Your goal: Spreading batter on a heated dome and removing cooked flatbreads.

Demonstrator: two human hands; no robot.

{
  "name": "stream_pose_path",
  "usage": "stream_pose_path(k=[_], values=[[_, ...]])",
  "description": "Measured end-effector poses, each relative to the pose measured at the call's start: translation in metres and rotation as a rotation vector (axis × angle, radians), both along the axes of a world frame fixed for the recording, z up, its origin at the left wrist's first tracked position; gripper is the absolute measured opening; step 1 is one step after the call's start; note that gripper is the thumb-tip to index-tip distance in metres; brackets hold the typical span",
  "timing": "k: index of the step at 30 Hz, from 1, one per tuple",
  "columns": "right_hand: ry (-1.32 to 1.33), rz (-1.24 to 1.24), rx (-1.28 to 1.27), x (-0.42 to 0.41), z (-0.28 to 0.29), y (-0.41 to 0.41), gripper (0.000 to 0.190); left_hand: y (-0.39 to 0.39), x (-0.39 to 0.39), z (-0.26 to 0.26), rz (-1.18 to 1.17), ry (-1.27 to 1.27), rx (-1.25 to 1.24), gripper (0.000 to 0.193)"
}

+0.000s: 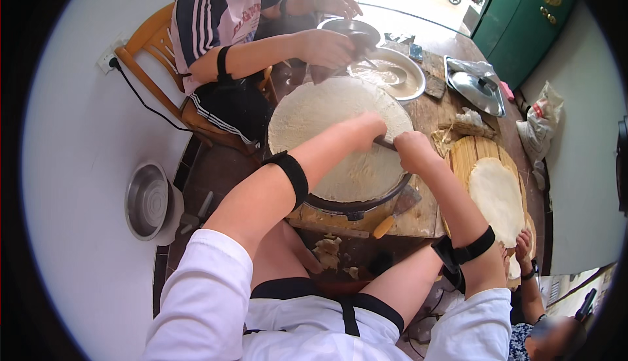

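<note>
A large round pancake [333, 103] of pale batter covers the round griddle [355, 209] in front of me, whose dark rim shows along the near side. Over its right part, my left hand [369, 130] and my right hand [414, 151] are both closed on a dark bar-like tool [385, 142]. Only a short piece of the tool shows between my fists, so I cannot tell its full shape or whether it touches the pancake. My right hand is at the griddle's right edge. Below it, a scraper [398, 212] with a wooden handle lies on the wooden table [427, 221].
Across the griddle, a seated person [225, 32] reaches over a metal pot [338, 24] and a batter basin [414, 74] holding a ladle [396, 75]. Rightward are a lidded metal tray [476, 91] and a wooden board [458, 157] bearing flatbread [495, 194], touched by another person's hand [524, 247].
</note>
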State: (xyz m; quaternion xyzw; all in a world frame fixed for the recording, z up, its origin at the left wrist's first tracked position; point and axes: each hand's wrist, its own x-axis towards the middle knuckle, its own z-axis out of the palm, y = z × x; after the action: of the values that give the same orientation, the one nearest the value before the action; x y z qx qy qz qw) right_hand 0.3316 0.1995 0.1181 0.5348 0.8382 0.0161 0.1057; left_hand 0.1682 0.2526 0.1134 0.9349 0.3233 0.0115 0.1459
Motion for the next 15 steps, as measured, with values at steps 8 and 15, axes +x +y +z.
stream_pose_path(k=[8, 15], values=[[-0.064, -0.010, -0.066, -0.026, 0.008, -0.039, 0.012, -0.044, -0.025, 0.010, -0.070, -0.032, 0.006, 0.033], [-0.016, 0.030, -0.157, -0.055, 0.010, -0.063, 0.011, -0.061, -0.051, 0.001, -0.081, -0.063, -0.028, 0.038]])
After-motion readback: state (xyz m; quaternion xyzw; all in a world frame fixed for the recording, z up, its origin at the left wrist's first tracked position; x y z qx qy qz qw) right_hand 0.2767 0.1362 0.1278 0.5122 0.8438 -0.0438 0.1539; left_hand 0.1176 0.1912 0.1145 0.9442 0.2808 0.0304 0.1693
